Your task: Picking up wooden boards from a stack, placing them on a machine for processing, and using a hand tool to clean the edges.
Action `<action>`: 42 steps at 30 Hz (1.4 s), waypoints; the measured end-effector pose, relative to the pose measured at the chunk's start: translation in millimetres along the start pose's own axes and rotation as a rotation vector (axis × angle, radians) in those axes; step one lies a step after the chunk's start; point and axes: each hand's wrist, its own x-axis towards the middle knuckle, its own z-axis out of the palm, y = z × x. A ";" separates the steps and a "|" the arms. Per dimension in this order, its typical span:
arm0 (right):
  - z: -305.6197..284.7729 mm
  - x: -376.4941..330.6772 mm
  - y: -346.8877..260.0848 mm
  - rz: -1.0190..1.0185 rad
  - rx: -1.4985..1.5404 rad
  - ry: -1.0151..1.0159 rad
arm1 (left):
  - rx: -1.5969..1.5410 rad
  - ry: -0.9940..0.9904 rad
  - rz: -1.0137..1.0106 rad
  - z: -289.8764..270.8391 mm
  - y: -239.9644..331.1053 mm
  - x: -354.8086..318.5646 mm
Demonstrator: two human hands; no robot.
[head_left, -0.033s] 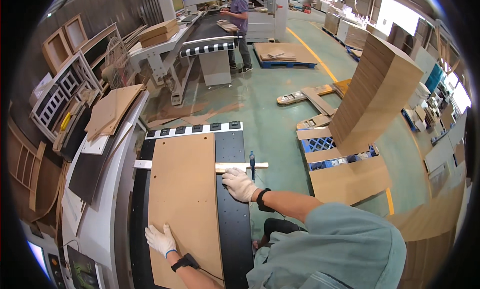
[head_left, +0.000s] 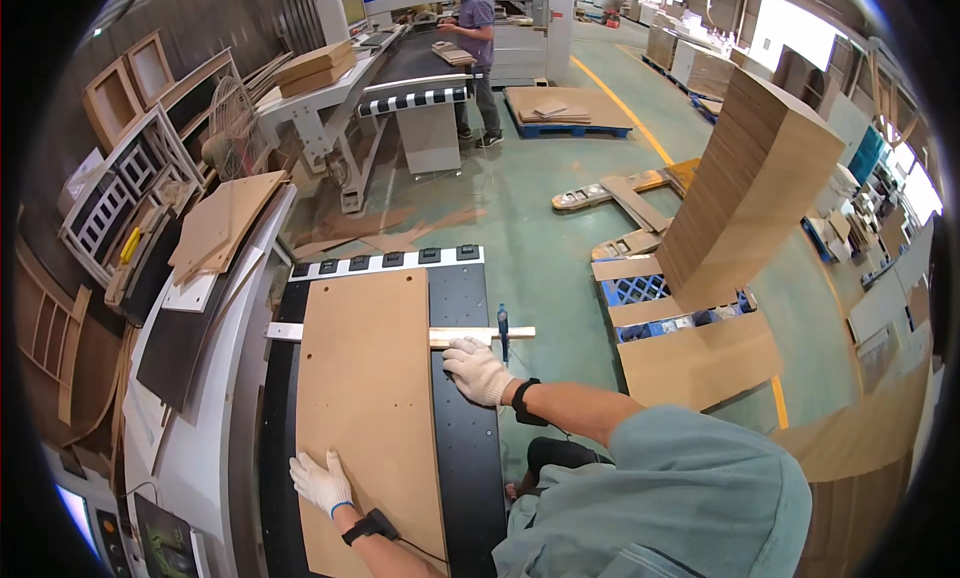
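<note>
Nothing has clearly moved since the earlier frame. The tan, dark-holed board [head_left: 368, 403] lies flat on the black table [head_left: 468, 438]. The left hand [head_left: 321, 482] spreads over the board's near left edge; the right hand [head_left: 477, 372] bends beside its right edge, any pinch unclear.

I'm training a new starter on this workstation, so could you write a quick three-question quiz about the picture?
1. Multiple choice: the left hand rests on A) a blue pallet, B) the brown board, C) a wire fan.
2. True or false: the right hand is gloved.
3. Fill in: the tall stack of boards stands to the ____ of the black table, as the person sees it.

Key: 1 B; 2 true; 3 right.
</note>
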 end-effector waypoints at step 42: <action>5.2 -1.0 5.6 -0.008 0.037 -0.001 | -0.043 -0.300 0.062 -81.7 32.8 -177.3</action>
